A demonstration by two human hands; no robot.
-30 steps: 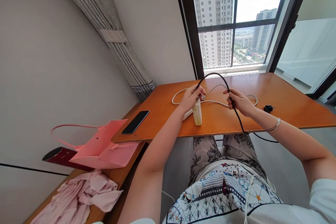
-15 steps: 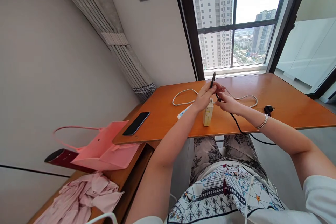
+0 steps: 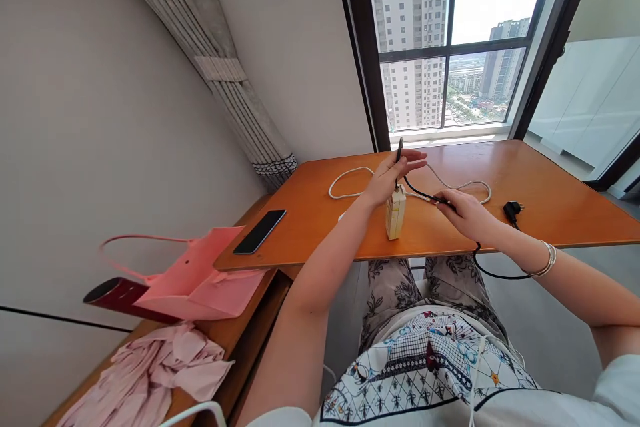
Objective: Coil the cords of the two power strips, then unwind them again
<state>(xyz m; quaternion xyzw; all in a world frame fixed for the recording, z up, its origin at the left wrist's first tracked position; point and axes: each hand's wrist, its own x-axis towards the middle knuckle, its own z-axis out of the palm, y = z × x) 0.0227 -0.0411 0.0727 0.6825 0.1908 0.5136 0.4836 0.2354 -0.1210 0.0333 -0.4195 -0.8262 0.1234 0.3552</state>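
My left hand holds a black cable between thumb and palm, its other fingers stretched out to the right. One end of the cable loop sticks up above that hand. My right hand is closed on the same cable, farther along to the right. From there the cable hangs below the table's edge and runs back up to a black plug on the tabletop. Just under my left hand stands a small cream-coloured box, upright near the table's front edge.
A white cable lies curved on the brown table. At the table's left is a black phone. Lower left, a pink bag, a dark red tube and a pink cloth rest on a wooden surface.
My right hand has moved right and slightly down, away from my left hand, drawing out a length of black cable between them. My left hand has shifted slightly left.
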